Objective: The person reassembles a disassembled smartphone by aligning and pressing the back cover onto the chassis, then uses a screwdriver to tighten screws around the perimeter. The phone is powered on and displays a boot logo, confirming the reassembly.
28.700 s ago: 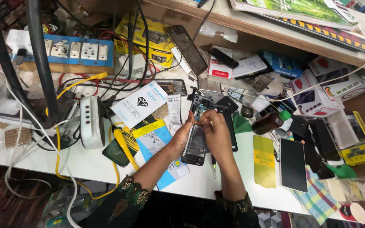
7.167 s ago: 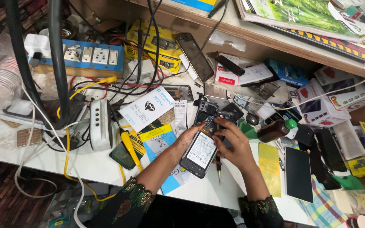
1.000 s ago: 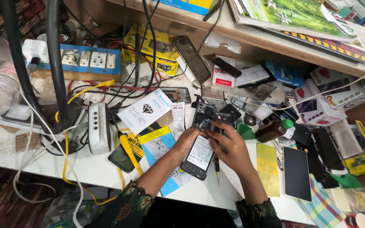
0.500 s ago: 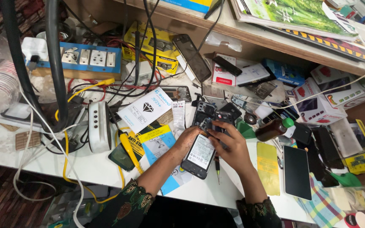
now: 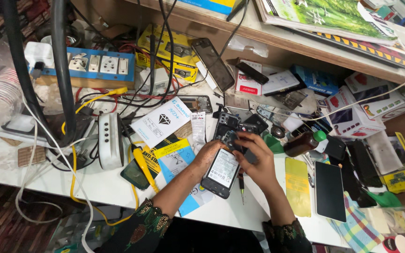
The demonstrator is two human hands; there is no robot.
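Opened phone (image 5: 222, 171), back cover off and its white-labelled battery showing, lies tilted on the white bench (image 5: 48, 180) just in front of the person, with its lower end nearest the body and its upper end under the fingers. The left hand (image 5: 206, 157) curls around the phone's left edge, fingers closed against its side, steadying it. The right hand (image 5: 256, 161) is cupped over the phone's upper right corner, fingertips pinched together on a small dark part (image 5: 230, 139) at the top of the handset; whether that part is loose or fixed cannot be told. A thin screwdriver (image 5: 241, 187) lies on the bench just right of the phone, below the right hand. To the left sit a yellow-handled tool (image 5: 144, 168) and a blue-and-yellow leaflet (image 5: 176, 161), partly under the left forearm. To the right lie a yellow screen protector (image 5: 297, 186) and a black phone face up (image 5: 330, 191), near each other. Just beyond the hands another dismantled phone body (image 5: 228, 124) rests among loose parts, and a brown bottle with a green cap (image 5: 304, 143) lies on its side further right. Farther back on the left a white power adapter (image 5: 110, 146) lies among yellow and black cables, and behind it stands a blue socket strip (image 5: 87, 65). At the far edge a wooden shelf (image 5: 277, 40) carries a magazine (image 5: 326, 14)
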